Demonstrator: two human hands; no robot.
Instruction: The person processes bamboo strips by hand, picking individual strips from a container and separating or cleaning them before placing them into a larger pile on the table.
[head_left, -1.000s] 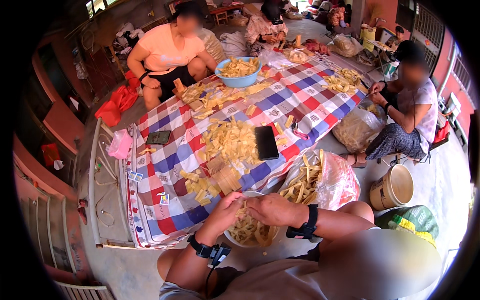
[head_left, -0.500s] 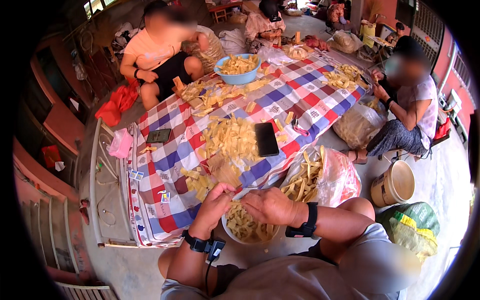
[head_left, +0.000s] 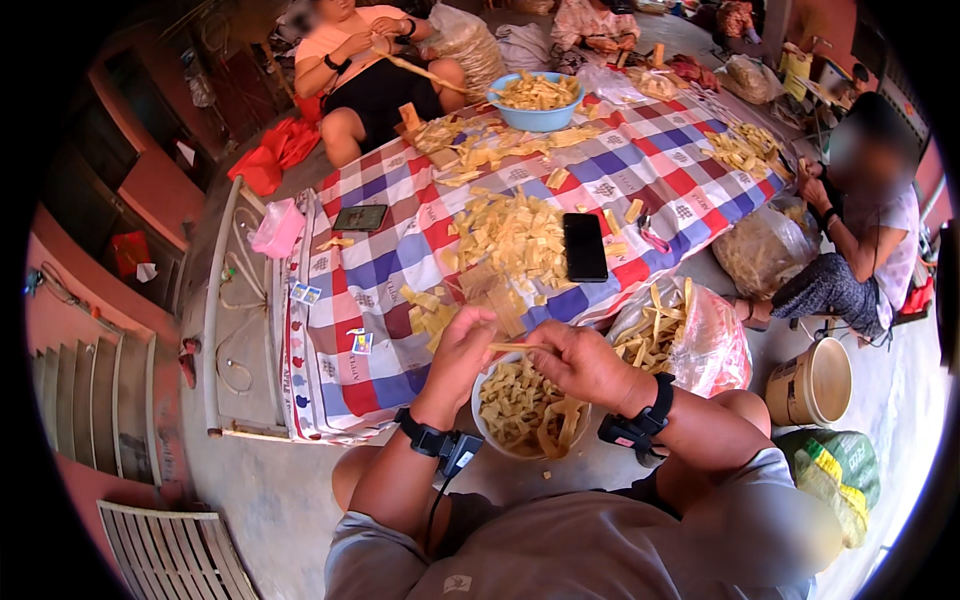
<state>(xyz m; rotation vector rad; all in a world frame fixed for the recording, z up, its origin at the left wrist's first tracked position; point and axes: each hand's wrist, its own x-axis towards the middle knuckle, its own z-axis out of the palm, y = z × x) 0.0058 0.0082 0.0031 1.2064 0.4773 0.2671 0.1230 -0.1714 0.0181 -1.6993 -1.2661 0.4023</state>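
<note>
A thin pale-yellow strip [head_left: 510, 347] is stretched between my two hands, above the table's near edge. My left hand [head_left: 462, 350] pinches its left end, while my right hand [head_left: 568, 358] is closed round the other end. Just below them stands a white bowl [head_left: 477, 408], filled with curled pale-yellow strips [head_left: 525, 405]. Past my hands, a light-brown flat board [head_left: 493, 298] lies on the table, beside a heap of short yellow pieces [head_left: 512, 240]. What the strips are made of I cannot tell.
The table has a checked cloth [head_left: 375, 290], a black phone [head_left: 585, 248], another phone [head_left: 360, 218], a pink container [head_left: 274, 230] and a blue basin [head_left: 540, 120]. A plastic bag of strips [head_left: 710, 345] and a bucket [head_left: 812, 385] stand at right. Co-workers sit around the table.
My hands have drawn apart, and the strip now shows between them. The view has shifted, placing the table further right and higher. The co-worker at far left now holds a long strip.
</note>
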